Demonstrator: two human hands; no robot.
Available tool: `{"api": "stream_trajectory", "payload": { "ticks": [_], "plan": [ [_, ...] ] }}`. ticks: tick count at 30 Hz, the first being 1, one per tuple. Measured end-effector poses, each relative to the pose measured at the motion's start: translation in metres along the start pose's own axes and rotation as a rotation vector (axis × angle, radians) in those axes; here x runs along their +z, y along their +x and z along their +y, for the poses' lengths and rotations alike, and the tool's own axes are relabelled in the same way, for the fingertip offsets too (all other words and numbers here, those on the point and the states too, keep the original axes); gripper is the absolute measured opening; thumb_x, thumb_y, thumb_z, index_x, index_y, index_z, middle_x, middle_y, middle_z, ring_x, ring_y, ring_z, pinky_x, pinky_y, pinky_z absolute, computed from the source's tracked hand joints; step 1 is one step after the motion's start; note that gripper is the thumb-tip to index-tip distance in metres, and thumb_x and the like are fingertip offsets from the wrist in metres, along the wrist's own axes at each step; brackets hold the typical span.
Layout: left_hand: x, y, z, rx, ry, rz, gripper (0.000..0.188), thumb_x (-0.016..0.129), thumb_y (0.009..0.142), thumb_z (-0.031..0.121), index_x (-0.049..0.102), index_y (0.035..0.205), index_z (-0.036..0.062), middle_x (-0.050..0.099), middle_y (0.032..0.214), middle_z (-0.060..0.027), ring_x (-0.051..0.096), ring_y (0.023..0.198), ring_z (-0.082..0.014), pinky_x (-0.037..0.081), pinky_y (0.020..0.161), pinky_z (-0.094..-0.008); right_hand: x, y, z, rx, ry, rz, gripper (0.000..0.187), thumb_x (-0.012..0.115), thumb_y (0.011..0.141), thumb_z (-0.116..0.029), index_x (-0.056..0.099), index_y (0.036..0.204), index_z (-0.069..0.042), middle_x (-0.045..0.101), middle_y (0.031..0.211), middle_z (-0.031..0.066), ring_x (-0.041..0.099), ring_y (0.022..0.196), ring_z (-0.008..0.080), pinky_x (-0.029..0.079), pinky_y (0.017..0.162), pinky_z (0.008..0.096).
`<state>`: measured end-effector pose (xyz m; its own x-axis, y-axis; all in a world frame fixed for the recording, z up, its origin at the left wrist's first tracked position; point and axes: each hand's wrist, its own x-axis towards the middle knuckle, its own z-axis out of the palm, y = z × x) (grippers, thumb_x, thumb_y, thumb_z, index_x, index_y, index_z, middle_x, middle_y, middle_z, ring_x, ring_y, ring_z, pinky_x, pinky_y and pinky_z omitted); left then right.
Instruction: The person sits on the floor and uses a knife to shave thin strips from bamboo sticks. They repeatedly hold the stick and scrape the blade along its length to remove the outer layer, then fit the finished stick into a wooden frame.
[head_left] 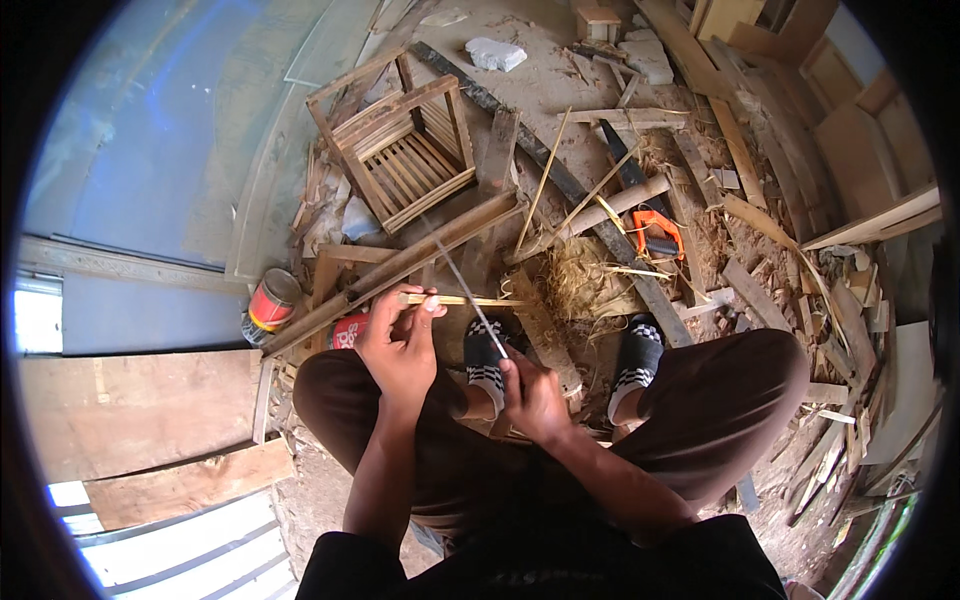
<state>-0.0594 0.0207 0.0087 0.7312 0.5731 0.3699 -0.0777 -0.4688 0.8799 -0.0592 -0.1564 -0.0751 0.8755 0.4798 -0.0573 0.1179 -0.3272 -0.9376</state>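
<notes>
My left hand [400, 340], raised over my left knee, pinches a thin wooden strip [480, 301] between thumb and fingers. The strip points to the right, level across the view. My right hand [535, 400] is closed around the near end of a long, narrow grey blade [468, 285], seen almost edge-on; its handle is hidden in the fist. That blade slants up and to the left and crosses the strip in the view. Whether the two touch, I cannot tell. Under them runs a long wooden beam [400, 265].
A slatted wooden frame [410, 160] lies ahead on the left. An orange-handled saw [657, 235] rests among offcuts and a heap of shavings [590, 285]. Cans [275, 298] stand left of my knee. Glass panes [150, 150] lean at left, boards [870, 150] at right.
</notes>
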Motion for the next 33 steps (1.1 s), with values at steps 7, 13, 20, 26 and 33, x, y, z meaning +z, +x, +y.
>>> {"api": "stream_trajectory", "payload": {
  "ticks": [7, 13, 20, 26, 33],
  "plan": [
    [0.002, 0.0, 0.001, 0.004, 0.018, -0.032, 0.016, 0.066, 0.093, -0.007, 0.062, 0.107, -0.0085, 0.071, 0.096, -0.0123, 0.073, 0.083, -0.0156, 0.057, 0.074, -0.0251, 0.001, 0.012, 0.065, 0.001, -0.124, 0.078, 0.028, 0.051, 0.104, -0.025, 0.065, 0.114, -0.004, 0.067, 0.083, 0.0281, 0.065, 0.066, 0.0479, 0.052, 0.056, 0.0517],
    [0.0, 0.004, -0.002, -0.019, 0.039, 0.041, 0.014, 0.066, 0.095, -0.003, 0.062, 0.107, -0.0071, 0.073, 0.087, -0.0101, 0.073, 0.08, -0.014, 0.055, 0.07, -0.0239, 0.0, -0.005, -0.002, -0.157, 0.005, 0.065, 0.026, 0.05, 0.104, -0.019, 0.065, 0.112, 0.0, 0.068, 0.085, 0.0272, 0.069, 0.079, 0.0435, 0.054, 0.065, 0.049],
    [-0.01, 0.008, -0.012, -0.057, 0.012, 0.058, 0.014, 0.065, 0.095, -0.004, 0.061, 0.108, -0.0068, 0.071, 0.094, -0.0114, 0.072, 0.078, -0.0147, 0.057, 0.073, -0.0254, 0.006, 0.008, 0.064, 0.118, -0.122, -0.029, 0.03, 0.053, 0.103, -0.026, 0.064, 0.117, -0.002, 0.067, 0.08, 0.0301, 0.065, 0.071, 0.05, 0.053, 0.062, 0.0554],
    [0.003, -0.002, -0.003, -0.015, 0.001, -0.007, 0.016, 0.065, 0.094, -0.006, 0.061, 0.109, -0.0086, 0.07, 0.098, -0.0134, 0.072, 0.084, -0.0157, 0.059, 0.075, -0.0265, -0.004, -0.003, 0.015, -0.134, -0.154, 0.019, 0.031, 0.053, 0.103, -0.019, 0.061, 0.131, -0.007, 0.069, 0.087, 0.0285, 0.069, 0.076, 0.0464, 0.056, 0.063, 0.049],
    [0.002, 0.004, 0.001, -0.05, 0.041, 0.012, 0.014, 0.065, 0.095, -0.004, 0.062, 0.108, -0.0076, 0.071, 0.093, -0.0116, 0.073, 0.081, -0.0155, 0.058, 0.072, -0.0264, -0.002, 0.013, 0.056, 0.211, -0.165, -0.09, 0.031, 0.049, 0.105, -0.023, 0.063, 0.116, 0.002, 0.068, 0.089, 0.0309, 0.066, 0.085, 0.0503, 0.053, 0.072, 0.0538]
  ]
}}
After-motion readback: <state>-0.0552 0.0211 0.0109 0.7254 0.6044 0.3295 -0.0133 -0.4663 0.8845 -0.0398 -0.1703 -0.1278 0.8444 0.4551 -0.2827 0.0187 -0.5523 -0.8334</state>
